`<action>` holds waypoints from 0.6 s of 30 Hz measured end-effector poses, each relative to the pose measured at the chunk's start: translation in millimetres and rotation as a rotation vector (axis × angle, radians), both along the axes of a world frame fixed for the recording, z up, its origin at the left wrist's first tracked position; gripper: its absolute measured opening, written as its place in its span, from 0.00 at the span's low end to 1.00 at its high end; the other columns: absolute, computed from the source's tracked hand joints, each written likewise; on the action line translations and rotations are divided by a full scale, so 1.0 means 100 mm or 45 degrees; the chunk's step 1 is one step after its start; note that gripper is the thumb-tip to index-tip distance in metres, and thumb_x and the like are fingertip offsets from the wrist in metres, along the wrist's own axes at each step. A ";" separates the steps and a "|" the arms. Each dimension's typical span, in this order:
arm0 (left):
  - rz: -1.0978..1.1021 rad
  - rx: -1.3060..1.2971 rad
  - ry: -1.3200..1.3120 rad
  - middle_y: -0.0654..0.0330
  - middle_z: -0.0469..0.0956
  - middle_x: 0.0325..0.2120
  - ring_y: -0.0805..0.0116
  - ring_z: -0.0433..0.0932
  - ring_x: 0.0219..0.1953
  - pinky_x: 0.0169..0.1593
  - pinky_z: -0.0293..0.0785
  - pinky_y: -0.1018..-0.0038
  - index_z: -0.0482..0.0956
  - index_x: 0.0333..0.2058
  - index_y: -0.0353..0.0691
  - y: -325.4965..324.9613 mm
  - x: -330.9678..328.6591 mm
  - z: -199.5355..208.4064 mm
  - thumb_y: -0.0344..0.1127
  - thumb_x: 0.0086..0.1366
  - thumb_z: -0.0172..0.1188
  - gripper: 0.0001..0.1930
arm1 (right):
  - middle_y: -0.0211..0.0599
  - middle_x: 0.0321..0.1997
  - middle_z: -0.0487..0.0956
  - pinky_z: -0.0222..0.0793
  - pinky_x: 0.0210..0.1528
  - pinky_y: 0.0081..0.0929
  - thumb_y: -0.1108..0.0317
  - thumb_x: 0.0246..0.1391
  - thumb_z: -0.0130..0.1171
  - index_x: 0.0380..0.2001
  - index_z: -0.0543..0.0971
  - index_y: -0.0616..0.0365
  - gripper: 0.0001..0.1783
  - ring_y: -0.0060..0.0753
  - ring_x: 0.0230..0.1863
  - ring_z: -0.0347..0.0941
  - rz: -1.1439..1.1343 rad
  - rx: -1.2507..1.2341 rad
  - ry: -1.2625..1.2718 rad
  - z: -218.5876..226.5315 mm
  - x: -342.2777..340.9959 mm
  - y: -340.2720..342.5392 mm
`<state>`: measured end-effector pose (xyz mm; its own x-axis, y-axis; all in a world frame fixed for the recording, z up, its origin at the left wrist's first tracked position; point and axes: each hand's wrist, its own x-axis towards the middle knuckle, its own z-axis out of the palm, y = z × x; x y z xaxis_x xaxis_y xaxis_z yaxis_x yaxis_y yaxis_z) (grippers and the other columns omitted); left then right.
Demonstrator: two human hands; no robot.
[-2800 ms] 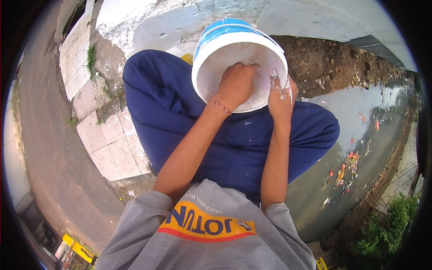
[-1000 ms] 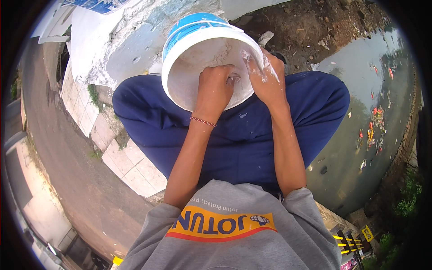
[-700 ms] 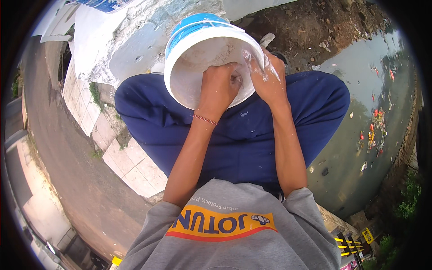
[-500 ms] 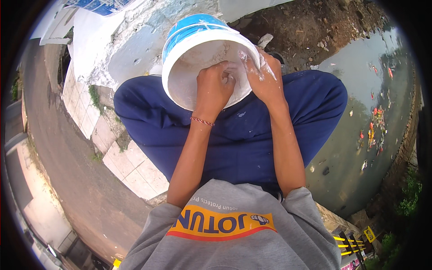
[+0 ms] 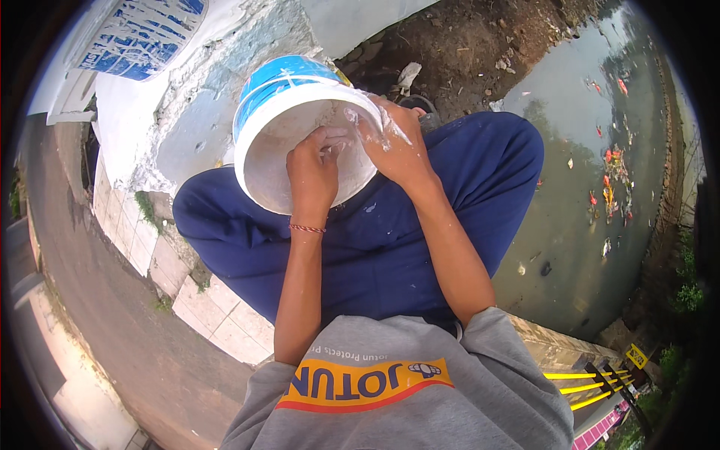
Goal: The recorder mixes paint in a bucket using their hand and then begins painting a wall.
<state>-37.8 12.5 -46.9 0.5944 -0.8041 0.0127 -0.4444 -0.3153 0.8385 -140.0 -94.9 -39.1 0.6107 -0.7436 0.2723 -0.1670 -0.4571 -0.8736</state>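
Note:
A white plastic bucket [image 5: 289, 70] with a blue outer band lies tilted over my lap, its mouth toward me. White residue coats its inside. My right hand [image 5: 397, 150], smeared with white paste, grips the right side of the rim, thumb inside and the other fingers around the outside. My left hand [image 5: 313, 171] reaches into the mouth with its fingers curled near the inner wall. Whitish residue covers those fingertips, and whatever they may hold is hidden.
A second blue-and-white bucket [image 5: 146, 37] stands at the upper left by a rough, whitened ledge [image 5: 206, 97]. Murky water [image 5: 570, 225] with floating litter lies below on the right. Broken tiles [image 5: 225, 315] and a paved road [image 5: 90, 285] are on the left; yellow rails [image 5: 585, 388] stand lower right.
The bucket and both hands have shifted left and slightly down in view, as has the water. More of the second bucket shows. Both hands keep nearly the same hold.

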 end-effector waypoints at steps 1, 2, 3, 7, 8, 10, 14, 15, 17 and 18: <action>-0.004 -0.008 -0.006 0.53 0.85 0.33 0.65 0.84 0.38 0.44 0.76 0.73 0.82 0.38 0.32 0.00 0.00 -0.01 0.18 0.57 0.58 0.10 | 0.58 0.36 0.81 0.73 0.42 0.41 0.74 0.47 0.55 0.42 0.80 0.68 0.18 0.58 0.38 0.78 -0.004 -0.008 -0.006 -0.02 0.00 0.00; -0.007 -0.027 -0.015 0.52 0.85 0.32 0.63 0.84 0.37 0.44 0.76 0.72 0.81 0.38 0.32 0.01 0.01 -0.03 0.19 0.58 0.58 0.09 | 0.58 0.37 0.81 0.73 0.43 0.40 0.74 0.47 0.55 0.43 0.80 0.68 0.18 0.58 0.39 0.78 -0.006 0.024 -0.023 -0.03 0.00 0.00; -0.009 -0.045 -0.024 0.52 0.84 0.31 0.61 0.84 0.36 0.43 0.76 0.71 0.81 0.38 0.32 0.02 0.02 -0.04 0.21 0.59 0.57 0.09 | 0.59 0.38 0.81 0.73 0.43 0.40 0.74 0.47 0.55 0.43 0.80 0.68 0.18 0.58 0.40 0.78 -0.006 0.057 -0.040 -0.04 0.01 0.01; 0.004 0.129 -0.150 0.48 0.83 0.30 0.48 0.81 0.35 0.43 0.74 0.61 0.82 0.36 0.34 0.02 0.00 0.00 0.26 0.60 0.57 0.07 | 0.58 0.38 0.81 0.73 0.43 0.39 0.74 0.48 0.56 0.43 0.80 0.68 0.17 0.58 0.40 0.78 0.008 0.043 -0.063 -0.03 -0.01 0.00; 0.060 0.086 -0.197 0.47 0.82 0.30 0.49 0.81 0.34 0.41 0.74 0.63 0.81 0.37 0.32 0.01 -0.01 -0.05 0.26 0.62 0.56 0.07 | 0.58 0.38 0.81 0.73 0.43 0.39 0.74 0.48 0.56 0.43 0.80 0.67 0.17 0.58 0.40 0.78 -0.014 0.037 -0.037 -0.01 -0.01 0.01; 0.122 0.044 -0.248 0.45 0.82 0.31 0.50 0.81 0.32 0.40 0.74 0.65 0.81 0.38 0.31 0.01 -0.01 -0.09 0.27 0.64 0.55 0.08 | 0.58 0.38 0.81 0.73 0.43 0.39 0.74 0.49 0.57 0.42 0.80 0.67 0.16 0.58 0.40 0.78 -0.033 0.029 -0.026 0.02 -0.01 0.01; 0.032 -0.014 -0.264 0.45 0.81 0.35 0.47 0.80 0.35 0.43 0.74 0.63 0.81 0.36 0.31 0.04 0.01 -0.10 0.26 0.63 0.56 0.07 | 0.58 0.39 0.81 0.73 0.43 0.39 0.75 0.48 0.57 0.42 0.80 0.67 0.16 0.58 0.40 0.78 -0.017 0.003 -0.005 0.03 0.00 0.01; -0.020 -0.001 -0.298 0.46 0.81 0.36 0.46 0.79 0.37 0.44 0.73 0.63 0.82 0.35 0.31 0.06 0.01 -0.11 0.26 0.63 0.57 0.06 | 0.57 0.39 0.81 0.73 0.44 0.39 0.75 0.48 0.57 0.42 0.80 0.67 0.16 0.58 0.40 0.78 -0.017 0.010 -0.001 0.04 0.00 0.01; -0.006 -0.005 -0.263 0.47 0.81 0.37 0.45 0.78 0.39 0.46 0.72 0.60 0.82 0.35 0.32 0.05 0.01 -0.10 0.27 0.63 0.56 0.07 | 0.57 0.38 0.81 0.73 0.44 0.39 0.75 0.47 0.56 0.42 0.80 0.67 0.17 0.58 0.40 0.78 -0.015 0.019 0.002 0.03 0.00 0.01; 0.006 -0.009 -0.226 0.48 0.80 0.38 0.43 0.77 0.41 0.48 0.71 0.57 0.82 0.35 0.34 0.04 0.02 -0.10 0.28 0.63 0.55 0.08 | 0.57 0.38 0.81 0.73 0.45 0.38 0.75 0.47 0.56 0.42 0.80 0.67 0.17 0.58 0.40 0.78 -0.019 0.043 0.002 0.03 0.00 0.02</action>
<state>-36.1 16.4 -56.7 0.5862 -0.8007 0.1238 -0.5843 -0.3119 0.7492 -140.4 -93.3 -36.4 0.6001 -0.7611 0.2460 -0.1749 -0.4250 -0.8881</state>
